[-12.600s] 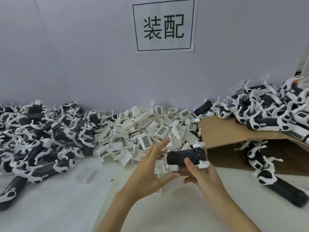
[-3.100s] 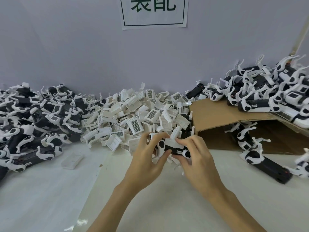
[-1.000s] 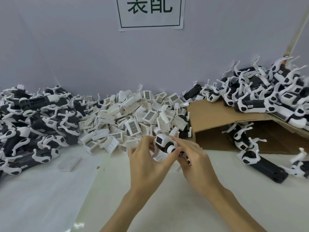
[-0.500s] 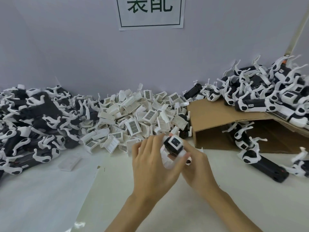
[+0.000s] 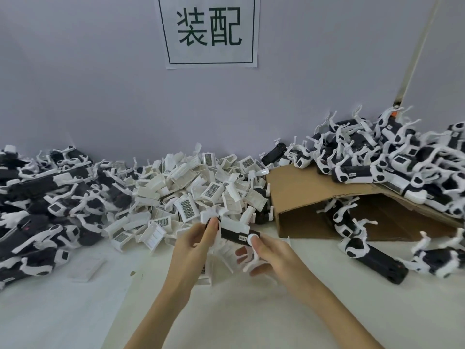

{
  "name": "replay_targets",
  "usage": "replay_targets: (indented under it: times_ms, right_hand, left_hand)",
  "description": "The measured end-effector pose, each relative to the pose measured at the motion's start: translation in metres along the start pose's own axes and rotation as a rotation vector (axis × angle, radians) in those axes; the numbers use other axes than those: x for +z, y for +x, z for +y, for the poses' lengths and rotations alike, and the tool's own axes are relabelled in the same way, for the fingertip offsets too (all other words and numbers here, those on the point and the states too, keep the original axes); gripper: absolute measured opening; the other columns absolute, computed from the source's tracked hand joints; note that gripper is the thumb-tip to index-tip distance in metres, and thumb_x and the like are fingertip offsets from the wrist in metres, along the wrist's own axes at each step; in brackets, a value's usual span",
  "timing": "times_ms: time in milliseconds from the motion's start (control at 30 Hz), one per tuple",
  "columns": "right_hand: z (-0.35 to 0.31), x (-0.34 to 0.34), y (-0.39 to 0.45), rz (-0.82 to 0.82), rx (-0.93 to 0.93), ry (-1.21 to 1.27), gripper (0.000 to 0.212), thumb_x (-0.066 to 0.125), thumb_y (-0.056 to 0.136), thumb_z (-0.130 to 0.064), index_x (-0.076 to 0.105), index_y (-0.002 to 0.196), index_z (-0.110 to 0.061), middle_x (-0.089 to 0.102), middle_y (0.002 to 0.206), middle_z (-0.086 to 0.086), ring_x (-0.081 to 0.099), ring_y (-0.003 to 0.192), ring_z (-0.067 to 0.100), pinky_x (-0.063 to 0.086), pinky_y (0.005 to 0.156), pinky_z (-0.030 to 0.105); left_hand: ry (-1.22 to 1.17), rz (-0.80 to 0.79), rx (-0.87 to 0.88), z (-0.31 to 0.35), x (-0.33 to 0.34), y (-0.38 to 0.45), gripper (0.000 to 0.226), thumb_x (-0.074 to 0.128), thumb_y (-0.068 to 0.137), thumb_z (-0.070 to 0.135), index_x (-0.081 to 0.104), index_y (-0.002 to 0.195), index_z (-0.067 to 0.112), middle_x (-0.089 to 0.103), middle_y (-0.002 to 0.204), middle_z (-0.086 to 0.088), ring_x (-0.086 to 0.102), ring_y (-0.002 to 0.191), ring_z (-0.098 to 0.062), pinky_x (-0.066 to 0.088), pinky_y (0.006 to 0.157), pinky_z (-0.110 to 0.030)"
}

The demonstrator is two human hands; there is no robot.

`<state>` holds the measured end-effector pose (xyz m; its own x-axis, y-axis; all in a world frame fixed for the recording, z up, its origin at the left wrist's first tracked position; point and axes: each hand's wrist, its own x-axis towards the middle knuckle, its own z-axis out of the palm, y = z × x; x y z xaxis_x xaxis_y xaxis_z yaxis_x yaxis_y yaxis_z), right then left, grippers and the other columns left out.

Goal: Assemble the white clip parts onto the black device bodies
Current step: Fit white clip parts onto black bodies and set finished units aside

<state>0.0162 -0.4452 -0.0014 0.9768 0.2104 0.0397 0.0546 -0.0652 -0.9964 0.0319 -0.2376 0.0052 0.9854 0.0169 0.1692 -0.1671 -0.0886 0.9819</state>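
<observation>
Together, left hand (image 5: 195, 244) and right hand (image 5: 270, 253) each pinch the black device body (image 5: 232, 235) by one end.

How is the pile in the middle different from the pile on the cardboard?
The middle pile is nearly all loose white clip parts, many with dark grids; the pile on the cardboard is black bodies with white clips.
The middle pile lies on the table; the other sits raised on the cardboard.
Both are jumbled heaps.

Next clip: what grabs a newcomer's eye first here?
The wall sign with two large green characters, top centre. Below it, a heap of white clips, flanked by piles of black-and-white devices. In front, both hands grip one black device.
</observation>
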Motion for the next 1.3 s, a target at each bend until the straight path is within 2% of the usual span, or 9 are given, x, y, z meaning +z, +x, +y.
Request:
replay_targets:
  times_ms: [100,200,367,533,667,800,1033,1167,1300]
  right_hand:
    - [-0.015,-0.009,0.010,0.048,0.171,0.176,0.062,0.055,0.100,-0.052,0.067,0.126,0.002,0.076,0.110,0.026,0.073,0.099,0.040,0.059,0.072,0.034]
    - [-0.055,-0.040,0.030,0.081,0.167,0.537,0.059,0.057,0.102,-0.044,0.060,0.133,0.006,0.072,0.113,0.032,0.074,0.095,0.037,0.064,0.070,0.033]
    - [-0.144,-0.119,0.056,0.051,-0.170,1.231,0.101,0.045,0.096,-0.074,0.029,0.149,0.011,0.045,0.146,0.044,0.052,0.135,0.055,0.043,0.116,0.057]
    - [-0.123,-0.099,0.064,-0.016,-0.108,0.946,0.084,0.043,0.104,-0.064,0.042,0.150,0.006,0.062,0.140,0.025,0.065,0.127,0.038,0.054,0.105,0.048]
    - [-0.057,-0.050,0.055,-0.044,0.076,0.862,0.056,0.052,0.105,-0.047,0.067,0.132,-0.001,0.073,0.111,0.014,0.073,0.094,0.026,0.063,0.081,0.038]
    - [-0.012,-0.013,0.051,0.036,0.185,0.848,0.042,0.057,0.102,-0.038,0.072,0.121,-0.003,0.074,0.099,0.013,0.073,0.081,0.024,0.062,0.072,0.035]
    - [0.026,0.002,0.056,0.021,0.199,0.869,0.049,0.059,0.099,-0.036,0.065,0.134,-0.001,0.072,0.099,0.012,0.074,0.083,0.023,0.063,0.073,0.035]
    - [0.030,0.001,0.062,-0.009,0.186,0.886,0.049,0.060,0.098,-0.036,0.067,0.131,0.000,0.073,0.097,0.013,0.075,0.082,0.023,0.064,0.071,0.035]
    - [0.027,0.003,0.061,0.002,0.185,0.902,0.044,0.059,0.099,-0.036,0.069,0.125,-0.001,0.072,0.094,0.013,0.074,0.078,0.023,0.064,0.070,0.033]
  left_hand:
    - [-0.072,0.080,-0.027,-0.002,-0.001,0.002,0.061,0.040,0.090,0.087,0.076,0.107,0.040,0.078,0.100,0.019,0.070,0.088,0.001,0.047,0.087,-0.030]
    - [-0.154,0.133,-0.009,-0.004,-0.009,0.010,0.075,0.029,0.096,0.081,0.079,0.116,0.029,0.080,0.106,0.007,0.072,0.096,-0.017,0.050,0.085,-0.034]
    - [-0.111,0.117,0.000,-0.006,-0.011,0.013,0.070,0.034,0.099,0.070,0.082,0.100,0.018,0.080,0.101,0.001,0.071,0.091,-0.018,0.051,0.083,-0.035]
    - [0.464,0.212,0.309,-0.014,-0.012,0.012,0.029,0.060,0.098,0.051,0.073,0.109,0.028,0.070,0.111,0.012,0.063,0.107,-0.014,0.052,0.087,-0.035]
    - [0.956,0.126,0.440,-0.036,-0.016,0.015,0.045,0.078,0.095,0.033,0.068,0.136,0.017,0.058,0.144,-0.003,0.050,0.137,-0.032,0.041,0.110,-0.049]
    - [1.032,0.055,0.402,-0.048,-0.020,0.018,0.048,0.066,0.102,0.045,0.060,0.146,0.026,0.042,0.162,0.006,0.028,0.152,-0.020,0.019,0.115,-0.035]
    - [0.855,0.227,0.430,-0.037,-0.039,0.032,0.035,0.057,0.108,0.028,0.061,0.143,0.024,0.058,0.147,0.010,0.058,0.129,-0.020,0.036,0.109,-0.037]
    - [1.099,0.494,0.106,-0.026,-0.097,0.071,0.053,0.065,0.094,0.006,0.054,0.146,0.013,0.040,0.159,-0.014,0.035,0.147,-0.041,0.033,0.116,-0.060]
    - [1.403,0.363,-0.349,-0.022,-0.162,0.107,0.073,0.061,0.097,0.025,0.025,0.160,0.025,0.012,0.169,-0.021,0.016,0.153,-0.053,0.019,0.117,-0.077]
